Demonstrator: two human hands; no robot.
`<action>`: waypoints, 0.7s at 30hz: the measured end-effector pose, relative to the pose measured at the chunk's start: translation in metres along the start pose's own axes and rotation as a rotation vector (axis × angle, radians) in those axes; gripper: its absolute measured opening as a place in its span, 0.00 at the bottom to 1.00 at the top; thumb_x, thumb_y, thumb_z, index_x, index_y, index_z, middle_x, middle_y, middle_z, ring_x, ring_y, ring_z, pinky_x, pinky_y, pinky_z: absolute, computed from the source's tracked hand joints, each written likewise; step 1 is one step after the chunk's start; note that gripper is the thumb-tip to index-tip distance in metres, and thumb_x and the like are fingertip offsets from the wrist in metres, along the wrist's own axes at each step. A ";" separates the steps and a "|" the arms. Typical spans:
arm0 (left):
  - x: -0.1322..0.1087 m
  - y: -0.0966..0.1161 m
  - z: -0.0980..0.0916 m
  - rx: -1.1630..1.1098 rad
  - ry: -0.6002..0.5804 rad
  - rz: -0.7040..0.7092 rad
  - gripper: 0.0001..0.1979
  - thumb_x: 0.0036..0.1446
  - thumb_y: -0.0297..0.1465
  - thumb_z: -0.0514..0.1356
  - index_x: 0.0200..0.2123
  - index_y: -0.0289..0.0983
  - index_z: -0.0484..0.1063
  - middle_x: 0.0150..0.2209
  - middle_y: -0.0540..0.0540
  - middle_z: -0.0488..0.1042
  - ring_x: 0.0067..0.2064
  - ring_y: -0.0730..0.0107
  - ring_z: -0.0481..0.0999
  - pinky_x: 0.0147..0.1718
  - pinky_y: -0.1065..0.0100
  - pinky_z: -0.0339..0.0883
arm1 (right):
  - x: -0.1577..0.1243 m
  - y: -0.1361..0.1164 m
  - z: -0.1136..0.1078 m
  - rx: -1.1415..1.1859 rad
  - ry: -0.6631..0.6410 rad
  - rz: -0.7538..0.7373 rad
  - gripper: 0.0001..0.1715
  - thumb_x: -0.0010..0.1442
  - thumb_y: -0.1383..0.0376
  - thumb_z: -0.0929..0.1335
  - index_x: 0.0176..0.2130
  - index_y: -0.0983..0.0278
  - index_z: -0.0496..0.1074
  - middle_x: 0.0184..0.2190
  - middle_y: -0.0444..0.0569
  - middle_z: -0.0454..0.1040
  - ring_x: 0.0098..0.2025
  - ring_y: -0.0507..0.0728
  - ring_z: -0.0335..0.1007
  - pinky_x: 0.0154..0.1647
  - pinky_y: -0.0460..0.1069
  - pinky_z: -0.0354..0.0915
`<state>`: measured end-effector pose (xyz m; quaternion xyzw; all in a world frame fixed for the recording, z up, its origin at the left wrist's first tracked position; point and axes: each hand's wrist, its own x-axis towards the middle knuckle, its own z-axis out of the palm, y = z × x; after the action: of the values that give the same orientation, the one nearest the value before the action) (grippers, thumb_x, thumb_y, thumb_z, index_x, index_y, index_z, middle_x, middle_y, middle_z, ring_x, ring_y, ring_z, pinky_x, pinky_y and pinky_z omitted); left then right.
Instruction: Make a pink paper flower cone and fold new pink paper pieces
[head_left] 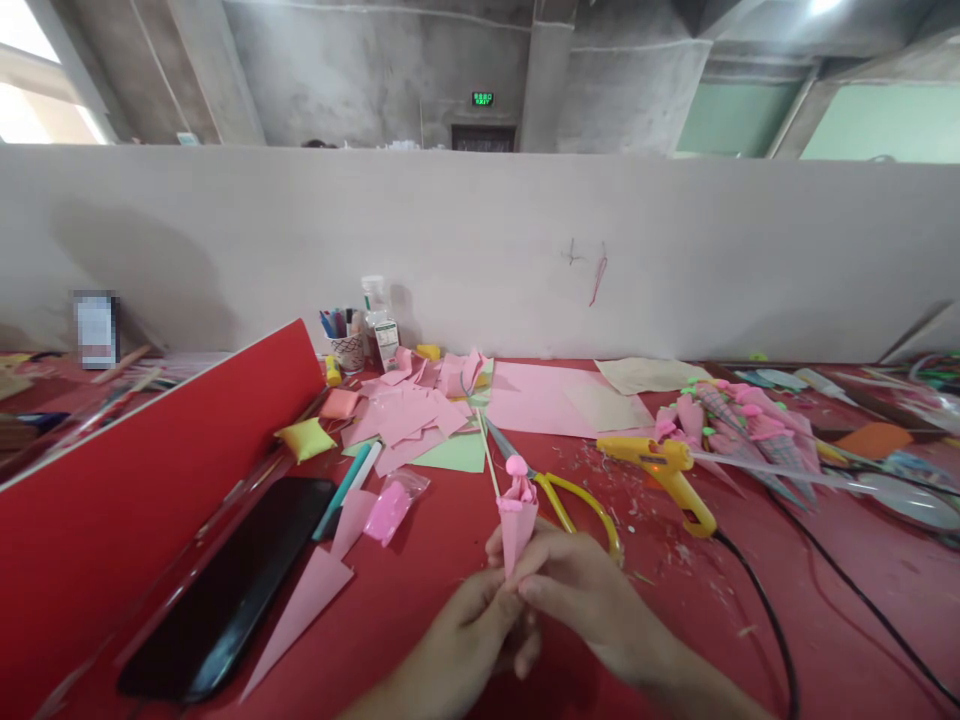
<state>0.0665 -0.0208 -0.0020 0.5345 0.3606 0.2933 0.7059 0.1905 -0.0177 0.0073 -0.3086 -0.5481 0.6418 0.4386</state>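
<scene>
Both hands meet low in the middle of the view around a small pink paper cone (517,528) topped with a pink ball. My left hand (469,630) pinches the cone's lower tip from the left. My right hand (581,592) closes on the cone's base from the right, fingers pressed together. The cone stands upright above the red table (420,600). A thin wooden stick (487,455) lies just behind it. Yellow-handled scissors (559,490) rest right behind my right hand.
A yellow glue gun (664,468) with a black cord lies to the right, near a pile of finished pink cones (739,425). Pink paper scraps (409,410), a flat pink cone (304,600), a black phone (240,585) and a red divider (150,480) fill the left.
</scene>
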 end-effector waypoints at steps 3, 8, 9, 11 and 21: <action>0.000 0.000 -0.003 0.020 0.013 0.035 0.27 0.42 0.58 0.46 0.21 0.38 0.54 0.12 0.57 0.55 0.16 0.80 0.50 0.19 0.72 0.44 | 0.003 -0.003 -0.003 -0.192 0.171 -0.096 0.11 0.45 0.58 0.69 0.22 0.64 0.74 0.31 0.47 0.67 0.29 0.49 0.67 0.29 0.45 0.67; -0.001 0.000 -0.004 0.059 0.038 0.077 0.27 0.46 0.57 0.42 0.20 0.38 0.53 0.11 0.58 0.52 0.17 0.79 0.50 0.22 0.71 0.48 | 0.006 -0.004 -0.013 -0.281 0.520 -0.133 0.08 0.45 0.59 0.69 0.23 0.61 0.74 0.24 0.45 0.70 0.29 0.51 0.67 0.34 0.47 0.66; -0.001 0.000 -0.004 0.066 0.038 0.076 0.27 0.45 0.58 0.41 0.20 0.38 0.53 0.12 0.58 0.52 0.17 0.78 0.50 0.22 0.71 0.49 | 0.006 -0.004 -0.015 -0.256 0.538 -0.114 0.08 0.44 0.59 0.69 0.24 0.61 0.75 0.24 0.45 0.72 0.28 0.51 0.67 0.33 0.47 0.66; -0.001 0.000 -0.003 0.081 0.035 0.077 0.27 0.45 0.58 0.41 0.20 0.39 0.53 0.12 0.57 0.52 0.17 0.78 0.50 0.22 0.70 0.48 | 0.005 -0.003 -0.016 -0.211 0.551 -0.086 0.09 0.43 0.59 0.70 0.27 0.61 0.75 0.26 0.47 0.74 0.29 0.53 0.69 0.34 0.49 0.68; -0.001 0.000 -0.001 0.095 0.026 0.052 0.29 0.41 0.61 0.40 0.19 0.39 0.52 0.13 0.57 0.53 0.17 0.78 0.50 0.20 0.71 0.47 | 0.002 -0.014 -0.009 -0.117 0.562 -0.143 0.07 0.43 0.62 0.70 0.22 0.63 0.73 0.17 0.43 0.73 0.18 0.49 0.67 0.20 0.43 0.67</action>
<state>0.0649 -0.0208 -0.0017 0.5727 0.3695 0.3009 0.6670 0.2009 -0.0116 0.0188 -0.4594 -0.4617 0.4661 0.5988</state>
